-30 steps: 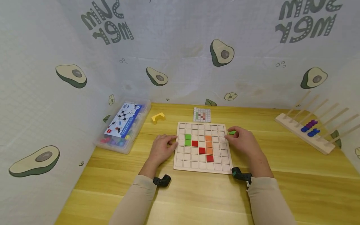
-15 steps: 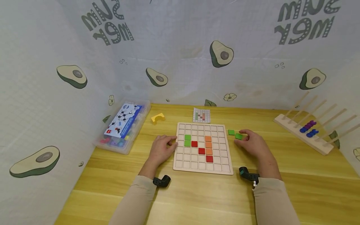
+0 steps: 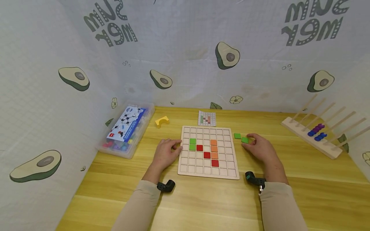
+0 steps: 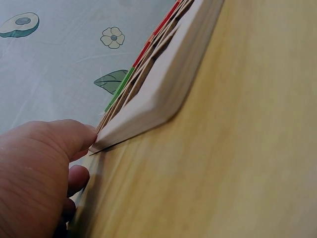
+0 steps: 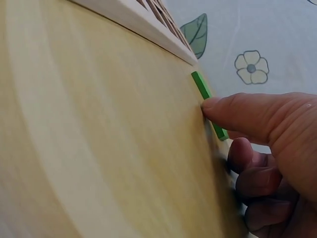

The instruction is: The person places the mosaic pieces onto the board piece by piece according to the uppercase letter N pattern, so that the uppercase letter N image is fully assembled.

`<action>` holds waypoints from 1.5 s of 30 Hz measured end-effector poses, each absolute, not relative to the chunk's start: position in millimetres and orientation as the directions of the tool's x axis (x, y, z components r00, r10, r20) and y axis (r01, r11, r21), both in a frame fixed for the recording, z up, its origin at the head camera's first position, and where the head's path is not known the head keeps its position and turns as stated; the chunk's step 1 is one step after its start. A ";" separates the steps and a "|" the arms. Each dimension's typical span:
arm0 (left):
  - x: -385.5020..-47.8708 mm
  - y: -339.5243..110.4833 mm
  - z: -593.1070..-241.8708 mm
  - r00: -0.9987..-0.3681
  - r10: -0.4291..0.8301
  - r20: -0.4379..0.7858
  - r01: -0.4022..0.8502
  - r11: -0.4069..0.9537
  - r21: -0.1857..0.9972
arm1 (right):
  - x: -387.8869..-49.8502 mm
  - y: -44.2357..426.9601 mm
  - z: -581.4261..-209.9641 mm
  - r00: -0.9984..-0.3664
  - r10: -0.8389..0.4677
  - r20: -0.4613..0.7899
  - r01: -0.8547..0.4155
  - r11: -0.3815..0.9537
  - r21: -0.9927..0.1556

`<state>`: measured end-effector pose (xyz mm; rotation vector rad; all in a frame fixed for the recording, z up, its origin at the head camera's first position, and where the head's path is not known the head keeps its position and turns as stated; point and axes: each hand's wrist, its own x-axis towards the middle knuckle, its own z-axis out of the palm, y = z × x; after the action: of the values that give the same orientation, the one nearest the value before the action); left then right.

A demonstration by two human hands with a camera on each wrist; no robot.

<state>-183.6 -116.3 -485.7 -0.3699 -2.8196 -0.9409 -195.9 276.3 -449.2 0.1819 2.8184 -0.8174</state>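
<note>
A pale wooden grid board (image 3: 196,171) lies on the table, bearing green, red and orange square tiles. Along its left edge, my left hand (image 3: 167,152) touches the rim with index fingertip and thumb; the left wrist view shows the thumb (image 4: 74,134) against the board's side. To the right of the board, my right hand (image 3: 260,147) pinches a green tile (image 3: 244,140) between thumb and index finger, low at the tabletop. Another green tile (image 3: 237,136) lies flat between that one and the board. In the right wrist view, the pinched green tile (image 5: 200,84) shows edge-on.
Behind the board lies a small printed grid card (image 3: 207,118). A yellow arch block (image 3: 162,121) and a clear plastic case (image 3: 133,146) stand at the left. At the right is a wooden peg rack (image 3: 306,134) with purple and blue beads. A printed cloth hangs behind the table.
My right hand has moved right, away from the board's right edge, with a green tile in its fingers. A second green tile beside the board now shows fully. The left hand has stayed put.
</note>
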 end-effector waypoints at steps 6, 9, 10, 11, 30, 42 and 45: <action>-183.7 -116.3 -485.4 -0.958 0.188 0.218 0.281 0.773 0.569 | -196.0 274.8 -450.1 -0.973 0.068 -0.218 0.173 0.843 -0.509; -183.8 -116.6 -486.1 -0.957 0.189 0.222 0.284 0.772 0.568 | -196.4 273.3 -449.9 -0.972 0.077 -0.221 0.182 0.843 -0.506; -183.8 -116.8 -486.3 -0.956 0.189 0.223 0.285 0.773 0.567 | -196.3 272.8 -449.9 -0.972 0.079 -0.220 0.183 0.843 -0.505; -183.9 -116.9 -486.6 -0.956 0.190 0.225 0.287 0.772 0.567 | -196.1 272.2 -449.8 -0.972 0.081 -0.219 0.183 0.845 -0.502; -184.0 -117.1 -486.8 -0.954 0.188 0.232 0.289 0.773 0.565 | -193.5 268.7 -451.4 -0.980 0.098 -0.172 0.173 0.847 -0.503; -183.0 -116.2 -486.0 -0.956 0.188 0.226 0.286 0.770 0.570 | -192.5 269.6 -449.8 -0.981 0.078 -0.175 0.159 0.843 -0.513; -182.7 -116.3 -485.5 -0.955 0.189 0.228 0.288 0.769 0.571 | -192.1 267.2 -446.7 -0.984 0.059 -0.171 0.140 0.845 -0.517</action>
<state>-182.7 -116.3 -485.5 -0.3810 -2.8046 -0.9433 -192.1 267.2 -446.7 0.1557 2.8734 -0.8221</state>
